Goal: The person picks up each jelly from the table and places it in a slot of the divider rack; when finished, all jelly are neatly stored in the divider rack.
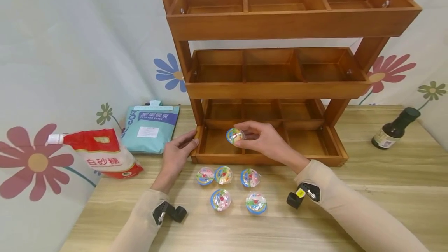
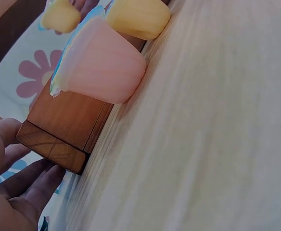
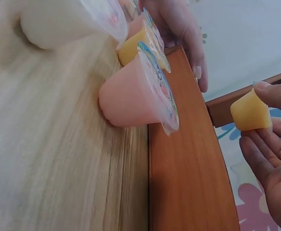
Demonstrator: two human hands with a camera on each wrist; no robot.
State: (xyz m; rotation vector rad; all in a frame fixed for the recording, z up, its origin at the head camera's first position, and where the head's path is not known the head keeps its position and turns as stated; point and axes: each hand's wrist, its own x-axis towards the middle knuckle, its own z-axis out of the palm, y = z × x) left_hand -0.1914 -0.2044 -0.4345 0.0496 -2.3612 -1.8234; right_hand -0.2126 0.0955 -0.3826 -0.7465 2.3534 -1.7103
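My right hand pinches a yellow jelly cup between thumb and fingers. In the head view its printed lid faces up, over the bottom tier's front left compartment. My left hand rests its thumb and fingertips against the left front corner of the wooden rack; its fingers look fairly straight in the left wrist view. Several more jelly cups sit on the table before the rack, among them a pink cup, a yellow cup and a whitish cup.
Left of the rack stand a blue snack pouch and a red and white sugar bag. A dark bottle stands at the right. The rack's upper tray and middle tray overhang the back of the table.
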